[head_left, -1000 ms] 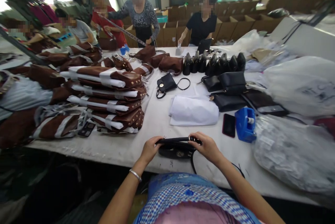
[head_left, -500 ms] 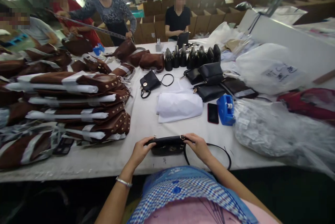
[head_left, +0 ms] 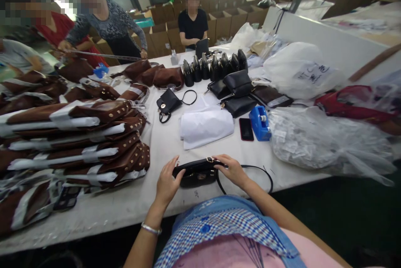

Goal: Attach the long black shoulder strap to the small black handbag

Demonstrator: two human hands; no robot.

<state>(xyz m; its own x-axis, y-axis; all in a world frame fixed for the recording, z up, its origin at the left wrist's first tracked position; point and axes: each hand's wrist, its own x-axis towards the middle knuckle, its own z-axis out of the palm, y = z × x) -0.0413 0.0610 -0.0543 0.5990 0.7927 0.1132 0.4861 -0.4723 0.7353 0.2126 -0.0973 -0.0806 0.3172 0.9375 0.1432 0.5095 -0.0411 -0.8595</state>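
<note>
A small black handbag [head_left: 198,179] with gold-coloured fittings rests on the white-covered table in front of me. My left hand [head_left: 167,182] is at its left end, with the thumb on the near side and the fingers raised along the far side. At the top right corner, by a gold buckle, my right hand [head_left: 231,170] pinches the bag between thumb and fingers. A thin black strap [head_left: 266,172] loops out to the right, partly behind my right wrist. The underside of the bag is hidden.
Stacked brown studded bags [head_left: 115,142] fill the left. Ahead lie folded white sheets [head_left: 206,128], another small black bag [head_left: 169,100] and several black pouches [head_left: 238,84]. A phone [head_left: 246,129], blue tape dispenser [head_left: 260,122] and plastic-wrapped bundle [head_left: 313,142] sit right. Co-workers stand beyond.
The view has swung to the right, so the surroundings sit further left. My left hand's fingers have lifted and spread somewhat at the bag's end; the right hand keeps its hold.
</note>
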